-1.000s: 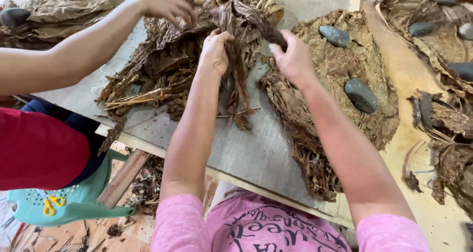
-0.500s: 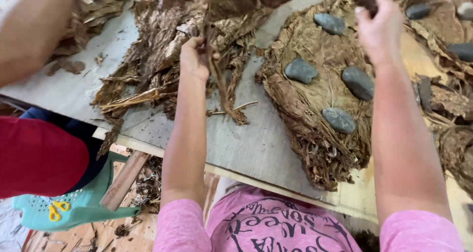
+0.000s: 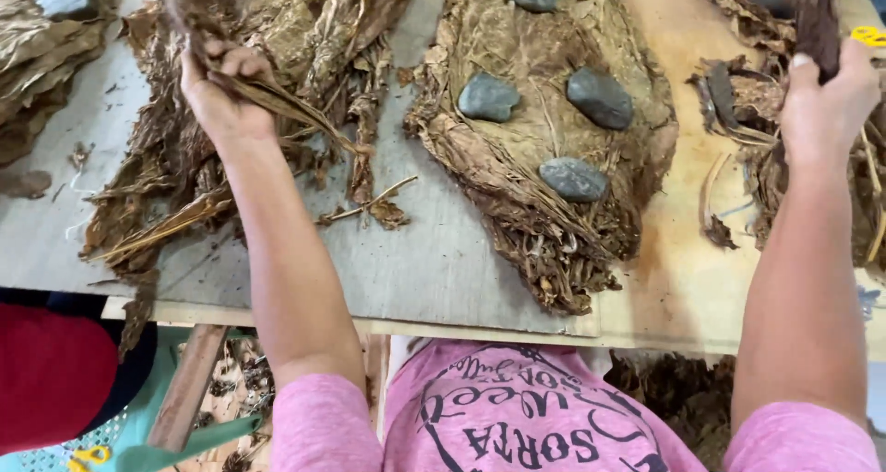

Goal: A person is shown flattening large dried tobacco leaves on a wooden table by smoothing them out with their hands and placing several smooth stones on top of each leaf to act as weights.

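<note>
The left hand [image 3: 221, 89] is clenched on a strip of dried leaf [image 3: 286, 112] over the loose heap [image 3: 305, 38] at far left. The right hand [image 3: 826, 98] grips a dark leaf [image 3: 817, 15] at far right. Between them on the table [image 3: 434, 260], a flat stack [image 3: 544, 131] lies under four stones [image 3: 489, 96].

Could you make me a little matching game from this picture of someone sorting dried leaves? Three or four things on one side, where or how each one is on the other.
Things:
1. left hand
2. right hand
3. grey stones
4. loose leaf heap

Places or states:
A. resting on top of the flat leaf stack
B. raised at the right edge, gripping a dark leaf
C. lying unweighted at the table's upper left
D. clutching a bundle of pale stems

Pairs: 1-D, 2-B, 3-A, 4-C
</note>
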